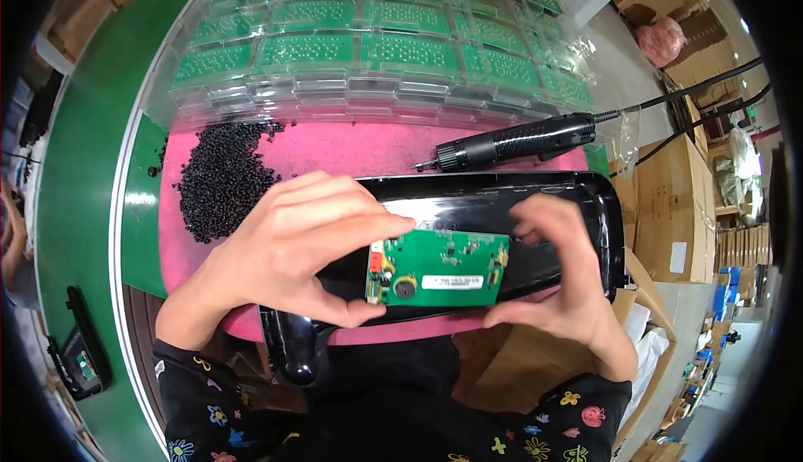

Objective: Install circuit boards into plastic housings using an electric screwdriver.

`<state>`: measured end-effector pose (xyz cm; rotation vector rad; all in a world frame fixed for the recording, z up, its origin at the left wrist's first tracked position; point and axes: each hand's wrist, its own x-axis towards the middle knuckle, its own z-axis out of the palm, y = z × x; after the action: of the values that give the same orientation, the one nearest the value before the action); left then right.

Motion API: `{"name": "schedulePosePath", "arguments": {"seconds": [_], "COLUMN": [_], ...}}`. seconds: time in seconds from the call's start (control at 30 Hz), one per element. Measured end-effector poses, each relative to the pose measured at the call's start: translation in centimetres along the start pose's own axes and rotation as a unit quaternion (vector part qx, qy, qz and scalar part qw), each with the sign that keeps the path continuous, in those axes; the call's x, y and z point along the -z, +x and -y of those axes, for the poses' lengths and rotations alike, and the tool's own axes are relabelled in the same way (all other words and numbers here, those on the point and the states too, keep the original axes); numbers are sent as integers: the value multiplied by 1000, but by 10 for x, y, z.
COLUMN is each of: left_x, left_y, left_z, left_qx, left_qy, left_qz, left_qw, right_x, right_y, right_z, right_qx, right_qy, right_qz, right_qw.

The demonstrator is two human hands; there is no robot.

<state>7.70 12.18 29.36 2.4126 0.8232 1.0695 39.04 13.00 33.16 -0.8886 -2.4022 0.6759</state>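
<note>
My left hand (297, 232) grips a green circuit board (443, 261) along its left edge, thumb below and fingers above. The board has a white label, a round black part and small connectors on its left side. Beneath it lies a glossy black plastic housing (598, 211), hollow side up, with a rounded handle-like end at the lower left. At the board's right end my right hand (577, 282) is open, with its fingers curved and thumb apart. Its thumb tip is close to the board's lower right corner; whether they touch I cannot tell.
Small black screws are heaped on the pink mat (351, 148) at the left. A black electric screwdriver (519, 142) lies behind the housing, its cable running right. Stacked clear trays (318, 98) of green boards stand at the back. Cardboard boxes (669, 194) are at the right.
</note>
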Motion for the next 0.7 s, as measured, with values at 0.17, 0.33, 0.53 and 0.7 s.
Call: {"name": "schedulePosePath", "arguments": {"seconds": [0.17,0.33,0.53,0.7], "left_x": [-4,-10,-14,-16], "left_y": [-3,-4,-3,-1], "left_z": [-2,0,-3,-6], "left_qx": [46,80,165,195], "left_qy": [-54,-32,52,74], "left_qz": [66,137,133,160], "left_qw": [995,987,976,965], "right_x": [-5,-16,-36,-43], "right_y": [-9,-13,-4,-5], "right_z": [1,-17,-38,-44], "right_qx": [-14,-39,-39,-56], "right_qy": [7,14,15,2], "right_qz": [60,81,42,47], "right_qw": [998,996,998,997]}}
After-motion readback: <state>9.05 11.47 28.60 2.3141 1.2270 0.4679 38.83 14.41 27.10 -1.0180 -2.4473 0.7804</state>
